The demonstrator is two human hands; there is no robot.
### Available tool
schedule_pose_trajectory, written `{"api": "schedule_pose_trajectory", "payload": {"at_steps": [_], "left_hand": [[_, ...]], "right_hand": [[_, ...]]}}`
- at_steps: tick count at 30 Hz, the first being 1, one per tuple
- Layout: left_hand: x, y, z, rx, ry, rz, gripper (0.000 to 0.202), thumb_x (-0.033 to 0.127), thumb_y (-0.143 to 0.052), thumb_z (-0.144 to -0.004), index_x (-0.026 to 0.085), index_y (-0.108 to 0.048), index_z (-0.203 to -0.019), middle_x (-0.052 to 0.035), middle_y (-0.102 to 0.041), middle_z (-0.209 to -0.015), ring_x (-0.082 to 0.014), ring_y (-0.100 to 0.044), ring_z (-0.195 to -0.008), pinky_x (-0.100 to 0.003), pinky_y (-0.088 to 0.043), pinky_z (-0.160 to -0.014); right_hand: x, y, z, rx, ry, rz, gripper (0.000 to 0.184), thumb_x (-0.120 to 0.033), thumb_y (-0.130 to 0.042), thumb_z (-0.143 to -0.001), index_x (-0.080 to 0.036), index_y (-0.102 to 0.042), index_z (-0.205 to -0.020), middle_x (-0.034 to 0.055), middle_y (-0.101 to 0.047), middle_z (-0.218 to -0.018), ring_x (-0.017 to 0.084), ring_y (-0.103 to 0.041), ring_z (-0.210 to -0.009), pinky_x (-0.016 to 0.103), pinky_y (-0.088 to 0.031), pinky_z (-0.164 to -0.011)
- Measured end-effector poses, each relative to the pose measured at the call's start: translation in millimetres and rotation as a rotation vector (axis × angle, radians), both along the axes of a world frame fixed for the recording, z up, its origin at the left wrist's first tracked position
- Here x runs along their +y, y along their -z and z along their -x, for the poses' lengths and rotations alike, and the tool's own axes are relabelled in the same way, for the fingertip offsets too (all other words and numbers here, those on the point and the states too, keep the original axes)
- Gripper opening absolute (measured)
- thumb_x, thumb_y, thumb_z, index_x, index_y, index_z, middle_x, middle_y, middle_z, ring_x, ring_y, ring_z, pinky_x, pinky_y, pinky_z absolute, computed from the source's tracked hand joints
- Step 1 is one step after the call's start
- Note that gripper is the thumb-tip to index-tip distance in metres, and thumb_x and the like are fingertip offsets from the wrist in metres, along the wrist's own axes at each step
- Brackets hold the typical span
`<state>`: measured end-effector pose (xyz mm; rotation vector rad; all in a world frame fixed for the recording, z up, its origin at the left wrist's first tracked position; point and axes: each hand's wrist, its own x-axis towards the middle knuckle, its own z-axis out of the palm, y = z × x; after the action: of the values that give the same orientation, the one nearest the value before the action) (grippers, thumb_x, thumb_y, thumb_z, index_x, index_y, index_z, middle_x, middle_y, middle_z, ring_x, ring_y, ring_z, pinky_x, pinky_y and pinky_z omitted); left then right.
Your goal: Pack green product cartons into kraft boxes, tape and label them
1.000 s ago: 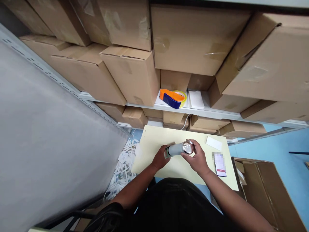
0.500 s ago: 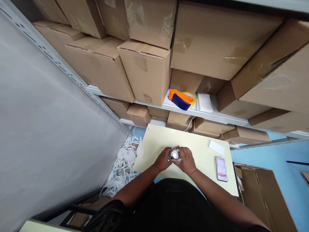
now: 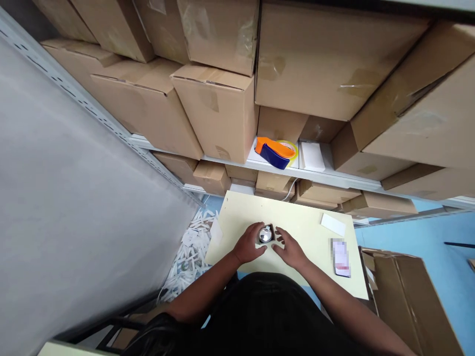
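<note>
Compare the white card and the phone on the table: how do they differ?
The white card is plain white and lies farther back; the phone is dark-rimmed and lies nearer the front edge. The card slants across; the phone points roughly front to back. Both lie flat on the table, untouched.

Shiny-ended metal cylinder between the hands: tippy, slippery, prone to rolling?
The shiny-ended metal cylinder seems to stand on end on the pale yellow table, so a sideways push would probably tip it, and then its round body would likely roll. The polished end looks slick; the left hand grips its side instead.
</note>
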<state>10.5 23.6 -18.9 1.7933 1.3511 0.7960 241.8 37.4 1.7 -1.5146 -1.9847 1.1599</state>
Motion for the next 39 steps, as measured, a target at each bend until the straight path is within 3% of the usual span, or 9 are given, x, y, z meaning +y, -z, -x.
{"api": "schedule_pose_trajectory", "payload": {"at_steps": [6, 14, 21, 23, 25, 29, 32, 35, 39], "left_hand": [[0, -3.9, 5, 0.139, 0.048, -0.104, 0.051, 0.031, -0.072, -0.087, 0.024, -0.059, -0.136, -0.0131, -0.055, -0.146, -0.031, -0.05, -0.139, -0.051, -0.043, -0.119], [-8, -8.7, -3, 0.162, -0.025, -0.098, 0.056, 0.032, -0.073, -0.086, 0.024, -0.055, -0.139, -0.0146, -0.051, -0.143, -0.0328, -0.048, -0.138, -0.054, -0.042, -0.119], [-11, -10.1, -6, 0.052, -0.129, 0.025, 0.036, 0.026, -0.066, -0.087, 0.024, -0.058, -0.122, -0.007, -0.055, -0.121, -0.0197, -0.065, -0.097, -0.04, -0.06, -0.089], [-13, -3.8, -6, -0.043, -0.19, 0.084, 0.048, 0.026, -0.07, -0.084, 0.025, -0.052, -0.129, -0.0068, -0.056, -0.123, -0.0191, -0.065, -0.097, -0.039, -0.059, -0.087], [-17, 8.0, -5, -0.14, -0.234, 0.18, 0.065, 0.026, -0.073, -0.08, 0.025, -0.044, -0.139, -0.0098, -0.055, -0.134, -0.0232, -0.064, -0.111, -0.041, -0.058, -0.091], [-27, 42.9, -5, -0.256, -0.202, 0.489, 0.083, 0.026, -0.077, -0.077, 0.024, -0.036, -0.149, -0.0172, -0.043, -0.154, -0.0337, -0.053, -0.135, -0.044, -0.055, -0.095], [-29, 64.6, -6, -0.278, -0.215, 0.595, 0.092, 0.026, -0.081, -0.073, 0.023, -0.034, -0.152, -0.0193, -0.04, -0.158, -0.0368, -0.051, -0.136, -0.045, -0.054, -0.096], [-18, 73.0, 0, -0.306, -0.272, 0.564, 0.089, 0.027, -0.081, -0.073, 0.022, -0.037, -0.15, -0.0186, -0.042, -0.157, -0.0364, -0.051, -0.137, -0.047, -0.05, -0.103], [11, 69.4, 26, -0.344, -0.317, 0.541, 0.076, 0.025, -0.079, -0.075, 0.02, -0.043, -0.142, -0.0165, -0.053, -0.149, -0.0334, -0.057, -0.134, -0.047, -0.045, -0.11]], "right_hand": [[-4, 17.0, 15, 0.166, 0.134, 0.123, 0.052, -0.043, -0.062, -0.089, -0.026, -0.058, -0.137, 0.0058, -0.075, -0.114, 0.023, -0.072, -0.084, 0.043, -0.059, -0.083], [8, 28.3, 19, 0.302, 0.308, 0.158, 0.046, -0.044, -0.06, -0.087, -0.023, -0.061, -0.128, 0.006, -0.077, -0.102, 0.025, -0.073, -0.091, 0.043, -0.058, -0.085], [5, 39.0, 17, 0.342, 0.362, 0.316, 0.039, -0.052, -0.055, -0.089, -0.021, -0.073, -0.104, 0.0066, -0.076, -0.093, 0.025, -0.073, -0.085, 0.043, -0.06, -0.078], [0, 47.4, 13, 0.397, 0.39, 0.368, 0.037, -0.046, -0.054, -0.087, -0.021, -0.074, -0.106, 0.0081, -0.077, -0.1, 0.025, -0.074, -0.088, 0.042, -0.061, -0.076], [-5, 58.4, 8, 0.384, 0.362, 0.391, 0.039, -0.036, -0.057, -0.081, -0.023, -0.073, -0.114, 0.0083, -0.076, -0.113, 0.026, -0.074, -0.095, 0.041, -0.06, -0.079], [-12, 78.2, 5, 0.217, 0.175, 0.488, 0.068, -0.019, -0.061, -0.066, -0.023, -0.062, -0.134, 0.0068, -0.073, -0.124, 0.025, -0.072, -0.105, 0.035, -0.058, -0.083], [-7, 83.1, 16, 0.16, 0.126, 0.546, 0.072, -0.016, -0.061, -0.065, -0.02, -0.057, -0.137, 0.0081, -0.072, -0.125, 0.024, -0.071, -0.106, 0.033, -0.056, -0.087], [8, 81.6, 35, 0.126, 0.109, 0.548, 0.068, -0.015, -0.064, -0.066, -0.02, -0.057, -0.134, 0.0086, -0.071, -0.126, 0.024, -0.07, -0.108, 0.033, -0.055, -0.09], [37, 79.9, 70, 0.095, 0.095, 0.544, 0.07, -0.016, -0.066, -0.067, -0.019, -0.055, -0.136, 0.0096, -0.07, -0.129, 0.023, -0.07, -0.106, 0.031, -0.054, -0.089]]}}
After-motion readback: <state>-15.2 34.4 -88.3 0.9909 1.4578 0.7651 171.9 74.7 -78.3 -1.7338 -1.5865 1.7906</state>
